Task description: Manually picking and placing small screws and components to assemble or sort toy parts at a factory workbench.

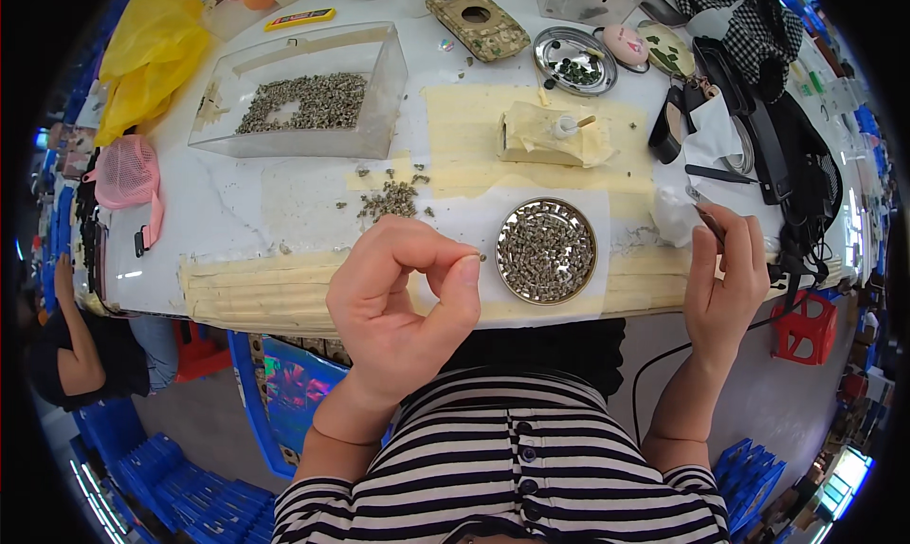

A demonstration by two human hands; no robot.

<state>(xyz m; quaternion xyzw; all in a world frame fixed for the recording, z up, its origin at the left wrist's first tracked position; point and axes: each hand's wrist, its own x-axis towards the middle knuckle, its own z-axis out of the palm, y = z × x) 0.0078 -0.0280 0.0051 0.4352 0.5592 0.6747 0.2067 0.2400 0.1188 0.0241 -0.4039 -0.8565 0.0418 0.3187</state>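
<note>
My left hand (pixel 403 302) is raised at the table's front edge, thumb and forefinger pinched together. A tiny grey-brown part (pixel 482 257) shows at their tips. Just right of it stands a round metal dish (pixel 503 286) filled with many similar parts. A loose pile of these parts (pixel 389 201) lies on the table behind my left hand. My right hand (pixel 728 277), at the right, grips a slim metal tool (pixel 706 220) with a dark handle. The tool points up and away toward a crumpled white tissue (pixel 671 212); its exact kind is unclear.
A clear plastic bin (pixel 294 146) with more small parts stands at the back left. Behind the dish sits a tape-wrapped block (pixel 540 144) with a small white pot. A camouflage tank hull (pixel 493 42), a dish of green pieces (pixel 574 81) and a black strap (pixel 758 146) lie farther back.
</note>
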